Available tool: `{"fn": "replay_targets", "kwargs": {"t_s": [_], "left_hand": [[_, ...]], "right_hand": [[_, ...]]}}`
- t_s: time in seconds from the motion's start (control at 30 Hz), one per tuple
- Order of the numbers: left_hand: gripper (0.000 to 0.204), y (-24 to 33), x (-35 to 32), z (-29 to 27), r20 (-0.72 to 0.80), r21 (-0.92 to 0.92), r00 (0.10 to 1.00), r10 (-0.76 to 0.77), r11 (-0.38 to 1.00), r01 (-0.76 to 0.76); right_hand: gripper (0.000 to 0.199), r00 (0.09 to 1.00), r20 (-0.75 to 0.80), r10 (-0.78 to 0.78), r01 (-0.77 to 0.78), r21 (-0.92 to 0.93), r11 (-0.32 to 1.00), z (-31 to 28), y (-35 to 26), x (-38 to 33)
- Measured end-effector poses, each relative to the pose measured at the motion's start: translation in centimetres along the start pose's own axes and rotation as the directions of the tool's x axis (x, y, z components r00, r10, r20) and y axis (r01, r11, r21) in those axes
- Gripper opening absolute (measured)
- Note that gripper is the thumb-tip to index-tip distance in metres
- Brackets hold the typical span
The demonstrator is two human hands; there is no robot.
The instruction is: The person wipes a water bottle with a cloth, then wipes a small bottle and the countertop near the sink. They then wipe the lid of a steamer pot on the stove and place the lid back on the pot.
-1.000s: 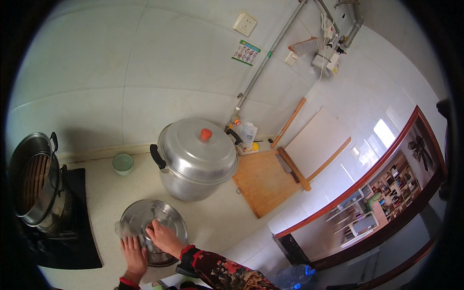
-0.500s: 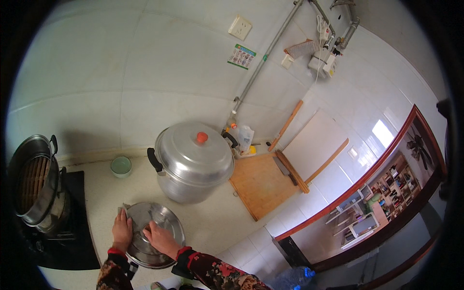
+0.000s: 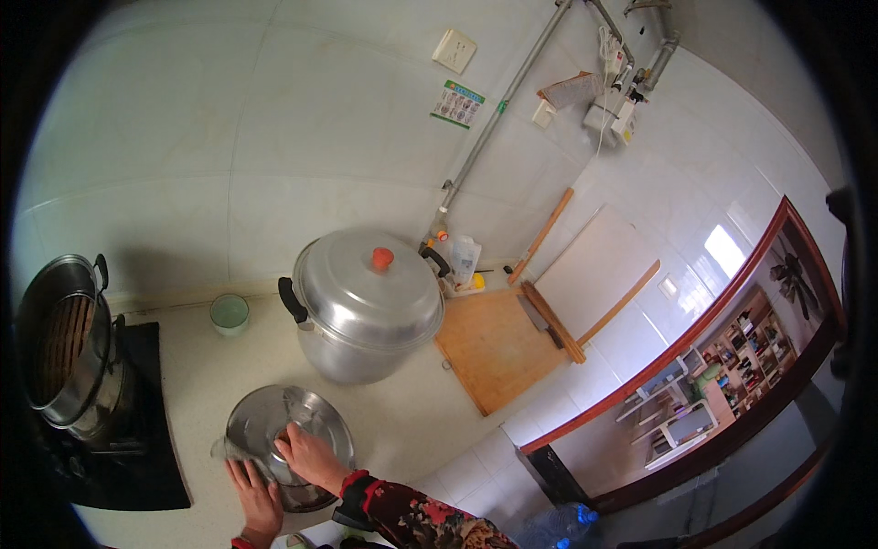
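A round shiny metal lid (image 3: 322, 423) lies low on the counter in front of me. My right hand (image 3: 313, 457) is closed at its middle, where the knob would be; the fingers hide the knob itself. Along the lid's near left edge, my left hand (image 3: 258, 499) presses a thin greyish cloth (image 3: 222, 448) against the metal, its fingers fairly straight. A blurred bit of the cloth sticks out past the fingertips. Just beyond the lid stands a big aluminium pot (image 3: 366, 311) with black side handles and a domed cover topped by a red knob.
On the left, a steamer pot (image 3: 62, 343) with a slatted rack sits on a black stove (image 3: 151, 412). A pale green bowl (image 3: 230, 314) stands near the wall. To the right lies a wooden cutting board (image 3: 489, 352) with a knife (image 3: 541, 322). Blue-capped plastic bottles (image 3: 558, 526) stand lower down.
My left hand has slid down along the lid's left edge toward me, and the cloth has moved with it. The lid has shifted slightly; my right hand stays at its middle.
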State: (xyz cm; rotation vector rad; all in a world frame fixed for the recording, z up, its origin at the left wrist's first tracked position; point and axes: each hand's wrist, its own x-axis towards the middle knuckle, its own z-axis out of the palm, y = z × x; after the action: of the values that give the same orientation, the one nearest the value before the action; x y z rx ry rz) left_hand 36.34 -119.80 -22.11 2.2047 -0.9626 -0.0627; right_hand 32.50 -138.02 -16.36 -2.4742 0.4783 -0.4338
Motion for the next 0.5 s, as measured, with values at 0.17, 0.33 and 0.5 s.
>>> {"fn": "replay_targets", "kwargs": {"t_s": [0.17, 0.33, 0.5], "left_hand": [[0.057, 1.8, 6.6, -3.2, 0.203, 0.179, 0.979, 0.023, 0.982, -0.060], [0.052, 1.4, 10.5, -2.0, 0.278, 0.217, 0.935, 0.222, 0.933, -0.286], [0.049, 1.3, 13.9, -1.2, 0.332, 0.216, 0.928, 0.169, 0.944, -0.249]], "right_hand": [[0.030, 0.999, -0.028, -0.040, 0.040, 0.018, 0.999, 0.5, 0.5, -0.1], [0.031, 1.000, -0.002, -0.028, 0.027, -0.051, 0.998, -0.1, 0.1, -0.2], [0.034, 0.999, -0.013, -0.047, 0.046, -0.047, 0.998, 0.3, 0.4, 0.0]]}}
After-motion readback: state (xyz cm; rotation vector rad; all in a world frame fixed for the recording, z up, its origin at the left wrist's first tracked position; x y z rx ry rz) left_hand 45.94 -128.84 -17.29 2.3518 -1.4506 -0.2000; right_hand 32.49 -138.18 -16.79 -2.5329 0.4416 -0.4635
